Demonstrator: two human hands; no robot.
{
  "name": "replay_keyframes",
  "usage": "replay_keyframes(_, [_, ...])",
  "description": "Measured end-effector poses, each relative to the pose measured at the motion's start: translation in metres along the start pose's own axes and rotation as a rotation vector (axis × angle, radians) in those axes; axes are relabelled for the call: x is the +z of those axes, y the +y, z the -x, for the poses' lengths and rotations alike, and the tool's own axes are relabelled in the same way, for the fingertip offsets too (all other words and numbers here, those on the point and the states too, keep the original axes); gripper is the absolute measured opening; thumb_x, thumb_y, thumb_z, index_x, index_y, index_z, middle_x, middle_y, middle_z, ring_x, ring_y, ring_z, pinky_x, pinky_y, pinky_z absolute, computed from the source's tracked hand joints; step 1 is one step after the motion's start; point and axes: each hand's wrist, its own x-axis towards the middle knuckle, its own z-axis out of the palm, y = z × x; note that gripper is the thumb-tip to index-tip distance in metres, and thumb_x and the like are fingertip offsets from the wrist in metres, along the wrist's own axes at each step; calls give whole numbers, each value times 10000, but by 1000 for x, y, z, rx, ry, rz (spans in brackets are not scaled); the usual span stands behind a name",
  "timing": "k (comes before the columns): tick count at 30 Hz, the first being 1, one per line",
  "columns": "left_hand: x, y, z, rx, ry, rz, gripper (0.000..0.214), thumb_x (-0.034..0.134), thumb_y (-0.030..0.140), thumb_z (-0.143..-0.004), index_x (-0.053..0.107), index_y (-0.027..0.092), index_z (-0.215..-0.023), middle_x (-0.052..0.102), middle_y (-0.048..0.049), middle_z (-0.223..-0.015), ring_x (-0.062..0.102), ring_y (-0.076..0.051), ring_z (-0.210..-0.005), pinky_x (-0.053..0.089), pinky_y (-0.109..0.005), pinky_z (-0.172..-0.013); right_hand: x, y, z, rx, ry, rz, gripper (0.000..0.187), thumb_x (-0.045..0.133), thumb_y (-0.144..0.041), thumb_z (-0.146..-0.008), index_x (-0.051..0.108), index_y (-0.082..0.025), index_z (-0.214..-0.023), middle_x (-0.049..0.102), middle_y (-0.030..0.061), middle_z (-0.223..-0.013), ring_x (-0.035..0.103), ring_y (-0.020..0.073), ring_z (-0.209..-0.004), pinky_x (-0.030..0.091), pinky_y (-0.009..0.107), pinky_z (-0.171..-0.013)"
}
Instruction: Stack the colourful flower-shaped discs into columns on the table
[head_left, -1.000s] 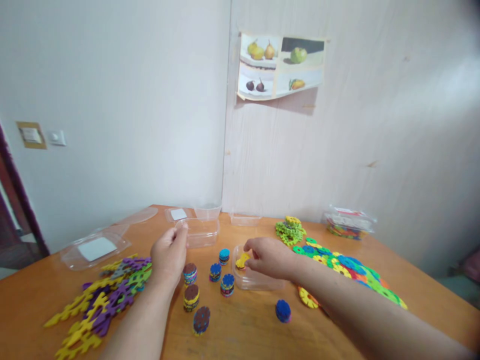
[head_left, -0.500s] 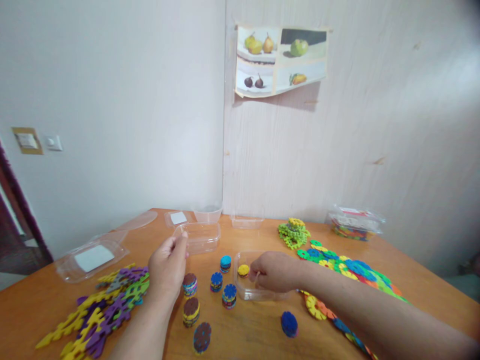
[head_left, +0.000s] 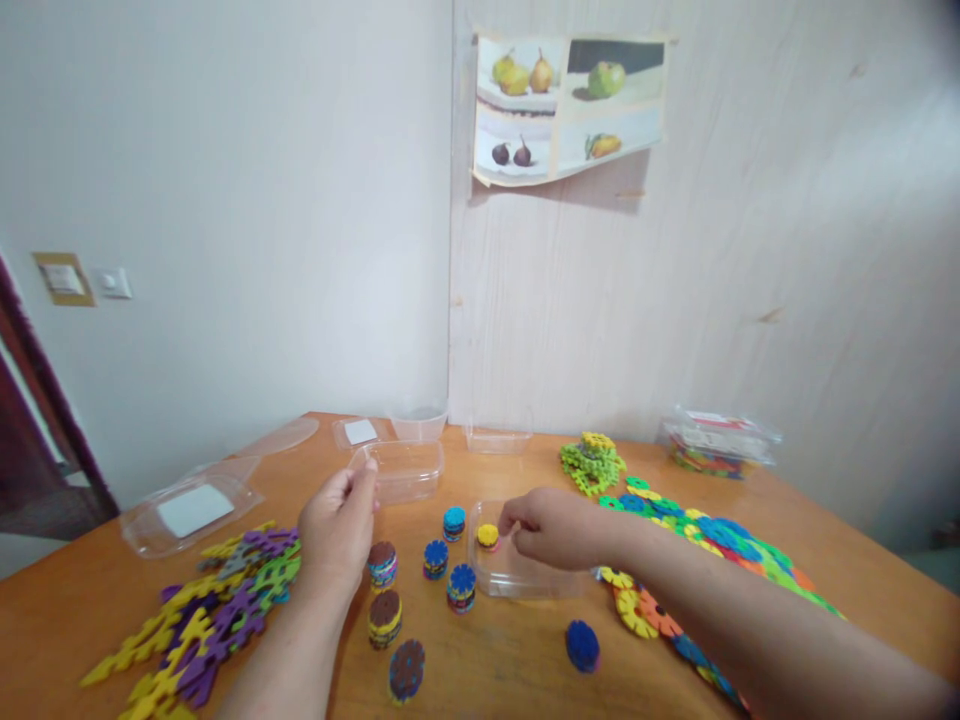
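My left hand [head_left: 337, 525] is closed in a pinch at the left rim of an empty clear plastic tub [head_left: 409, 470]. My right hand [head_left: 551, 525] rests inside a second clear tub [head_left: 517, 580], fingers curled. Its fingertips lie just right of a small yellow stack of discs [head_left: 487, 537] standing in that tub's far left corner. I cannot tell whether they touch it. Between my hands stand several short stacks of coloured discs [head_left: 382, 565] on the wooden table [head_left: 495, 670].
Yellow, purple and green jagged foam pieces [head_left: 217, 610] lie at the left. Flat flower-shaped discs [head_left: 712, 540] spread along the right, with a green pile [head_left: 592, 460] behind. A lidded tub of pieces [head_left: 724, 440], loose lids [head_left: 191, 505] and empty tubs [head_left: 495, 438] sit at the back.
My right hand set the yellow pieces down in the tub, drew back a little, then returned its fingertips beside them. My left hand stayed at the other tub's rim.
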Motion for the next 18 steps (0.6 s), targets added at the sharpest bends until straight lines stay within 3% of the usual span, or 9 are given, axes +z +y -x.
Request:
replay_keyframes(4, [0, -1, -2, -24, -1, 2, 421, 550, 563, -854, 585, 192, -659, 513, 32, -528, 454, -138, -531, 331, -247, -535, -17, -3, 33, 3, 108, -105, 198, 529, -217, -836, 706, -184, -920, 693, 11, -799, 568, 131, -674, 350, 214, -563])
replay_keyframes(7, [0, 0, -2, -36, 18, 10, 412, 570, 560, -848, 597, 188, -673, 529, 35, -543, 462, -133, -545, 338, -245, -542, -20, -1, 65, 32, 90, -168, 131, 532, -205, -838, 659, -189, -869, 643, -20, -724, 528, 115, -631, 336, 205, -539])
replay_keyframes(12, [2, 4, -1, -34, 61, 45, 407, 596, 542, -841, 570, 187, -644, 505, 47, -535, 436, -120, -549, 334, -243, -553, -3, 5, 105, 136, 21, -133, 184, 603, -236, -808, 696, -238, -966, 691, -24, -800, 577, 132, -685, 340, 218, -565])
replay_keyframes(15, [3, 5, 0, -36, 82, 49, 400, 598, 535, -841, 572, 187, -646, 474, 54, -520, 416, -115, -540, 320, -245, -548, 12, 6, 114, 190, -5, -129, 329, 656, -294, -784, 699, -287, -1109, 718, -19, -852, 613, 152, -714, 351, 227, -583])
replay_keyframes(18, [3, 6, 0, -48, 88, 47, 394, 596, 527, -840, 567, 188, -641, 444, 60, -500, 389, -111, -519, 306, -250, -539, 23, 4, 114, 198, -15, -109, 309, 636, -308, -800, 713, -298, -1099, 733, -14, -854, 626, 157, -712, 347, 232, -573])
